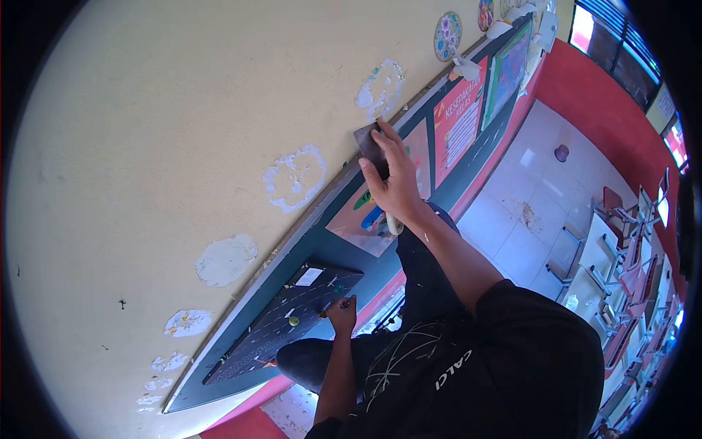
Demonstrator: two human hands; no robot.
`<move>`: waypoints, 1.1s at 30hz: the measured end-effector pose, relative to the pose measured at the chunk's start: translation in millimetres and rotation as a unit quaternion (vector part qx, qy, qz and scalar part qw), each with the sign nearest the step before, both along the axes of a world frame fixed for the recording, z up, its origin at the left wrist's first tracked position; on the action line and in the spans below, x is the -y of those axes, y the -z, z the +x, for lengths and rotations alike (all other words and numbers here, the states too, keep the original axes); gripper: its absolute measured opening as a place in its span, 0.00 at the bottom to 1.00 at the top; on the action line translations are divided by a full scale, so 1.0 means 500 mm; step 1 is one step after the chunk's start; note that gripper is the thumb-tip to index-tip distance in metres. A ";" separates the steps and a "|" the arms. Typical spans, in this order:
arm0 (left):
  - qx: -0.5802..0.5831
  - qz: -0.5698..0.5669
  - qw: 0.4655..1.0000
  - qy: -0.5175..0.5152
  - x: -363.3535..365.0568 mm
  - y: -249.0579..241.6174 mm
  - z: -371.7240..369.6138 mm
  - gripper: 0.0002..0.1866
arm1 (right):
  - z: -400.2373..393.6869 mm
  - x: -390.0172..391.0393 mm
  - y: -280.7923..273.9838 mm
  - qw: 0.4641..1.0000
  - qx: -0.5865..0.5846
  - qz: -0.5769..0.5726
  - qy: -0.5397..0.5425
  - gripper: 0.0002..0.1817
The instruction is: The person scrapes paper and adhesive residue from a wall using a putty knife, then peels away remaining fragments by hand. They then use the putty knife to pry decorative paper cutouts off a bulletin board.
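Observation:
My right hand (395,172) is closed on a scraper with a wide dark blade (371,143) and a pale handle (395,224) below the palm. The blade lies against the wall just above the board's upper edge, between two rough white patches, one (380,86) further right and another (295,178) further left. My left hand (341,314) is lower down, fingers curled in front of a dark panel (256,333) on the board. Whatever those fingers hold, if anything, is hidden. Beside them a small yellow-green round piece (294,321) sits on the panel.
A long green board (314,249) with a grey frame runs diagonally, carrying a red poster (459,110). More scraped patches (227,260) line the cream wall (146,146). Decorated ovals (447,36) remain on the wall. Desks and chairs (621,271) stand on the tiled floor (526,175).

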State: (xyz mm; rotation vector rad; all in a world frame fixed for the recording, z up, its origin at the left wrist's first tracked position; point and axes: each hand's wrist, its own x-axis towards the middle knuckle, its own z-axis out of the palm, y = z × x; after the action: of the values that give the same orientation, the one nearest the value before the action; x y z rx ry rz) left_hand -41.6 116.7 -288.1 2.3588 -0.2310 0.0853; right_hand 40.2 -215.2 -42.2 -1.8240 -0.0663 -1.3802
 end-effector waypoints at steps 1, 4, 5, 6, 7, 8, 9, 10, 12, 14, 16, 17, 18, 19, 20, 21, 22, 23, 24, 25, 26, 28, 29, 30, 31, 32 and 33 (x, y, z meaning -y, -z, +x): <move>0.004 -0.003 1.000 -0.007 -0.003 0.002 -0.003 0.15 | 0.003 0.002 0.001 1.000 0.017 -0.005 0.014 0.24; -0.018 -0.008 1.000 -0.016 -0.004 -0.026 -0.011 0.14 | 0.013 0.090 -0.023 0.988 0.026 0.145 0.053 0.23; -0.019 -0.037 0.999 -0.019 0.002 -0.050 -0.020 0.12 | 0.002 0.125 -0.037 0.977 0.028 0.207 0.050 0.24; -0.018 -0.070 0.997 -0.020 0.020 -0.096 -0.026 0.10 | -0.008 0.160 -0.050 0.962 0.033 0.269 0.046 0.24; -0.017 -0.106 0.994 -0.021 0.042 -0.152 -0.032 0.09 | -0.019 0.200 -0.055 0.955 0.045 0.288 0.059 0.24; -0.064 -0.147 0.986 0.034 0.064 -0.236 -0.041 0.08 | -0.019 0.242 -0.016 0.947 0.023 0.313 0.070 0.23; -0.110 -0.192 0.972 0.084 0.084 -0.336 -0.057 0.08 | -0.020 0.284 0.024 0.938 0.001 0.338 0.079 0.21; -0.111 -0.234 0.957 0.133 0.100 -0.432 -0.070 0.10 | -0.036 0.293 0.047 0.908 -0.019 0.416 0.047 0.19; -0.071 -0.336 0.907 0.243 0.118 -0.591 -0.080 0.12 | -0.069 0.358 0.184 0.758 -0.131 0.627 -0.124 0.14; -0.013 -0.441 0.832 0.337 0.133 -0.702 -0.080 0.13 | -0.111 0.324 0.318 0.745 -0.200 0.628 -0.108 0.13; -0.011 -0.567 0.732 0.377 0.156 -0.768 -0.088 0.12 | -0.138 0.269 0.378 0.691 -0.256 0.656 -0.165 0.09; -0.047 -0.594 0.683 0.422 0.171 -0.809 -0.084 0.10 | -0.148 0.241 0.389 0.677 -0.274 0.656 -0.191 0.08; -0.055 -0.603 0.629 0.487 0.193 -0.838 -0.070 0.09 | -0.154 0.222 0.384 0.691 -0.271 0.634 -0.218 0.07; -0.069 -0.606 0.571 0.550 0.215 -0.868 -0.056 0.08 | -0.160 0.209 0.370 0.701 -0.264 0.615 -0.245 0.06; -0.106 -0.606 0.517 0.595 0.240 -0.888 -0.048 0.09 | -0.143 0.217 0.316 0.727 -0.282 0.584 -0.226 0.09; -0.141 -0.608 0.491 0.608 0.250 -0.896 -0.056 0.09 | -0.121 0.233 0.270 0.724 -0.270 0.596 -0.220 0.13; -0.172 -0.610 0.462 0.620 0.262 -0.904 -0.059 0.10 | -0.120 0.234 0.204 0.766 -0.248 0.555 -0.207 0.13; -0.202 -0.614 0.444 0.621 0.270 -0.905 -0.070 0.10 | -0.106 0.240 0.139 0.796 -0.262 0.521 -0.163 0.13; -0.226 -0.618 0.429 0.619 0.276 -0.905 -0.080 0.10 | -0.097 0.264 0.098 0.824 -0.275 0.464 -0.175 0.14; -0.248 -0.621 0.416 0.616 0.278 -0.903 -0.088 0.11 | -0.082 0.282 0.072 0.872 -0.252 0.387 -0.164 0.11; -0.266 -0.625 0.406 0.612 0.281 -0.904 -0.095 0.11 | -0.076 0.285 0.026 0.911 -0.240 0.314 -0.121 0.12; -0.299 -0.629 0.387 0.604 0.283 -0.905 -0.104 0.12 | -0.053 0.285 -0.039 0.952 -0.178 0.236 -0.079 0.14; -0.308 -0.630 0.382 0.601 0.284 -0.906 -0.107 0.13 | -0.038 0.288 -0.058 0.960 -0.130 0.234 -0.083 0.15; -0.317 -0.632 0.379 0.597 0.283 -0.906 -0.110 0.13 | -0.023 0.291 -0.064 0.965 -0.083 0.233 -0.087 0.16; -0.328 -0.634 0.371 0.594 0.286 -0.909 -0.109 0.14 | -0.010 0.297 -0.065 0.957 -0.077 0.252 -0.122 0.18; -0.340 -0.637 0.364 0.588 0.284 -0.911 -0.116 0.14 | 0.002 0.305 -0.065 0.947 -0.071 0.272 -0.157 0.19; -0.348 -0.641 0.361 0.582 0.280 -0.912 -0.121 0.15 | 0.012 0.310 -0.063 0.935 -0.063 0.291 -0.192 0.20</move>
State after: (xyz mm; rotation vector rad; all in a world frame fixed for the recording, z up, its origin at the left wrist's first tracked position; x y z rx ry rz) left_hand -102.2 -23.3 167.9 0.1107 -0.9019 -1.0145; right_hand 46.5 -370.3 -10.8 -1.3074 0.0483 -0.8810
